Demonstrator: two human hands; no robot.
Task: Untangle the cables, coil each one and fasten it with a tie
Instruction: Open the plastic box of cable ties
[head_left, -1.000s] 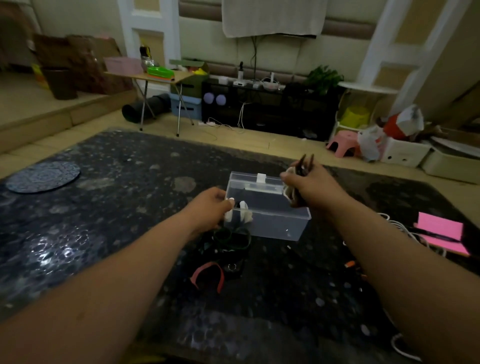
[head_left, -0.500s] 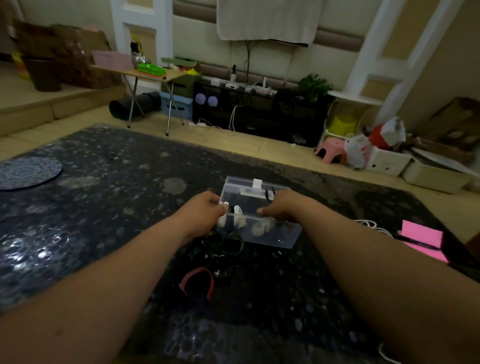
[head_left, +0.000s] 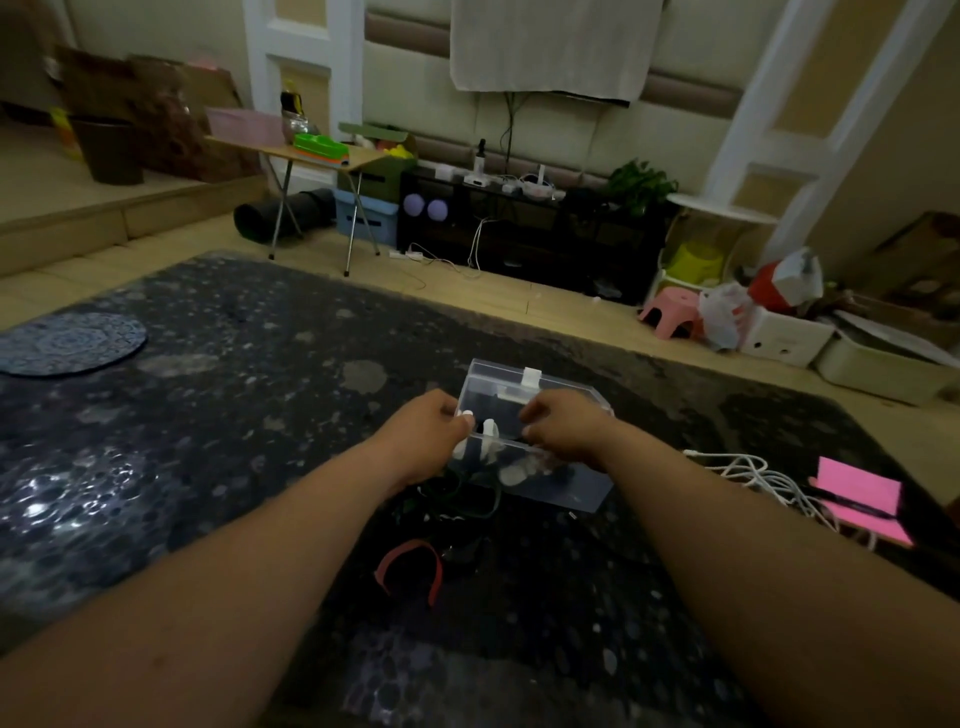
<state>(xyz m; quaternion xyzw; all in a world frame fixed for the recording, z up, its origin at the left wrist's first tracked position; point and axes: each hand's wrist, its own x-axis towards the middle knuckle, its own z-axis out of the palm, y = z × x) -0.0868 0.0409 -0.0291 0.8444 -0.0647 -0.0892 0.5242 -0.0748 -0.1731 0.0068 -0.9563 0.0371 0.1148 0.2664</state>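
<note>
On the dark speckled mat (head_left: 208, 415), the left hand (head_left: 428, 434) curls its fingers round the left end of a clear plastic lidded box (head_left: 569, 488), the right hand (head_left: 569, 428) grips its front rim, and tangled white cables (head_left: 763, 478) lie loose at the right.

Both bare forearms reach forward from the lower corners and draw together toward the middle. The left hand (head_left: 423, 434) curls its fingers on the left end of a clear box (head_left: 571, 491), thumb on top. The right hand (head_left: 569, 427), knuckles up, curls its fingers over the box's near top edge.
</note>
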